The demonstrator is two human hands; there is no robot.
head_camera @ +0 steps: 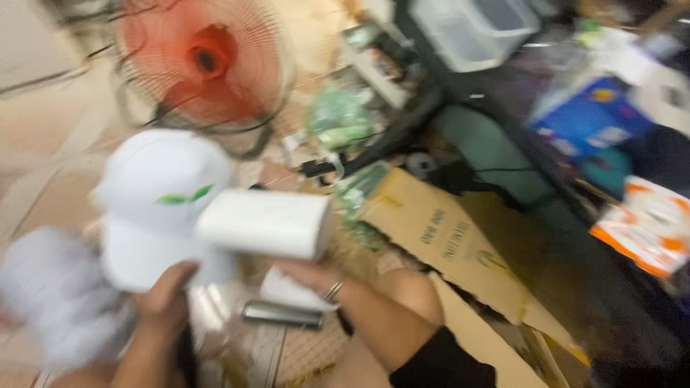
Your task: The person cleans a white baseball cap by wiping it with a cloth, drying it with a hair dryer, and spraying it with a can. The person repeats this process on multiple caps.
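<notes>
On the right side, far from you, lies a blue package (591,118), and nearer, at the right edge, an orange and white bag (647,226). A flat brown cardboard box (442,237) with dark print lies in the middle of the floor. At the far left stands one fan (205,61) with an orange guard.

You hold one white cap (154,208), which carries a small green leaf mark on its front. Your left hand (162,298) comes up from below and grips the brim of the cap with the thumb on top. Your right hand (316,276), with a ring on one finger, reaches in from the right and grasps a white handheld device (262,223), pressed against the cap. The picture is blurred.
</notes>
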